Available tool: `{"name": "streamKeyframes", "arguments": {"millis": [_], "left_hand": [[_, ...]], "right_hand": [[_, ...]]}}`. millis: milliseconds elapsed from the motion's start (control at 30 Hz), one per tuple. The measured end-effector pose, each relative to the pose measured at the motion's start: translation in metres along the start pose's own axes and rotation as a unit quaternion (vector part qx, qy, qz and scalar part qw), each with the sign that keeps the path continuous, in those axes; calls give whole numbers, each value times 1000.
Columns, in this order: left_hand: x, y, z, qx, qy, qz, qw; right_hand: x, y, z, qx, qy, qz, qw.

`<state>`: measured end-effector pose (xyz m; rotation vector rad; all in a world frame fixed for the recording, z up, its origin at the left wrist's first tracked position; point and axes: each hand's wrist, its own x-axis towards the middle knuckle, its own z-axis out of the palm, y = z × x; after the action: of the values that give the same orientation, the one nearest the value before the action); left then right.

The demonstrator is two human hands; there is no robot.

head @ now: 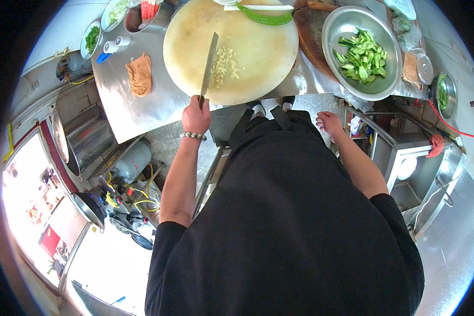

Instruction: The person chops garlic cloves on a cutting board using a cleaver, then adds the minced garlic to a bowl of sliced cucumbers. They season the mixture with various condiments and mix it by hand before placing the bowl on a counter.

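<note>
My left hand (196, 116), with a beaded bracelet at the wrist, grips the handle of a cleaver (209, 65). The blade extends over a round cutting board (256, 75), its edge beside a small heap of chopped pale bits that look like garlic (224, 65). A long green chilli pepper (265, 16) lies near the board's far rim, beside a white strip-like object (256, 7). My right hand (330, 123) hangs below the table edge with loosely curled fingers and nothing visible in it. Nearest to it stands a steel bowl (330, 47) of cut green vegetable pieces (363, 57).
A folded brown cloth (139, 74) lies on the steel table (118, 114). Bowls of chopped greens (91, 39) stand at the far left. A second, brown round board (310, 43) lies partly under the steel bowl. A gas cylinder (132, 160) sits on the left; a red hose (454, 125) runs at right.
</note>
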<state>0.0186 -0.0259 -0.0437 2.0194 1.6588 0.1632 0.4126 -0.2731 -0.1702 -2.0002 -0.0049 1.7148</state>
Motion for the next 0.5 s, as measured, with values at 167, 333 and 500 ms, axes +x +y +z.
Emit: {"name": "streamKeyframes", "arguments": {"millis": [167,333,500], "left_hand": [[-4,7,6,-16,12,-19,1000],[-8,28,8,-24,-21,-26,999],[-5,33,14,-47,0,-15,999]], "right_hand": [[-3,-3,0,-8,14,2,1000],[7,8,-7,19,-3,0,1000],[4,4,-5,-1,9,5,1000]]}}
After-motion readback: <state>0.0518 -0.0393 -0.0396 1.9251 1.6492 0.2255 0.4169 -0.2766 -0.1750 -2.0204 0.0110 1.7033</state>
